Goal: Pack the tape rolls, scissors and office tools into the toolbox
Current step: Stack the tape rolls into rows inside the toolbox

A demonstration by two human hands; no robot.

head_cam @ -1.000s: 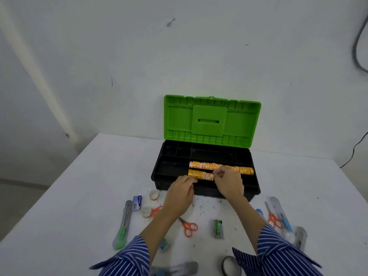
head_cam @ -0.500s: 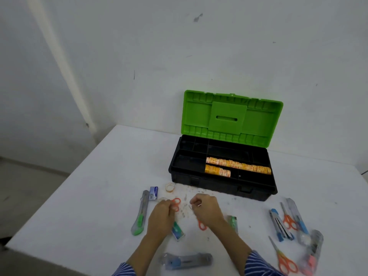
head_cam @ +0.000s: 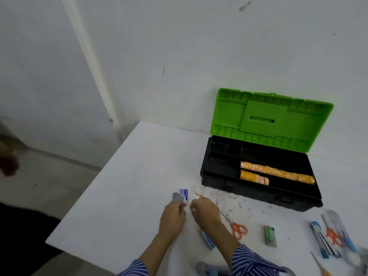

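Orange tape rolls [head_cam: 276,173] already lie in the toolbox [head_cam: 221,176] at 2 o'clock, while my left hand [head_cam: 172,216] and right hand [head_cam: 205,211] pinch something small I cannot identify, and scissors [head_cam: 238,228] wait on the worktop [head_cam: 127,206].

Beside the black toolbox [head_cam: 249,193] with its bright green lid [head_cam: 268,120] and orange-yellow tape rolls [head_cam: 276,173] lie orange-handled scissors [head_cam: 238,229], near blue-and-white striped sleeves [head_cam: 251,261].
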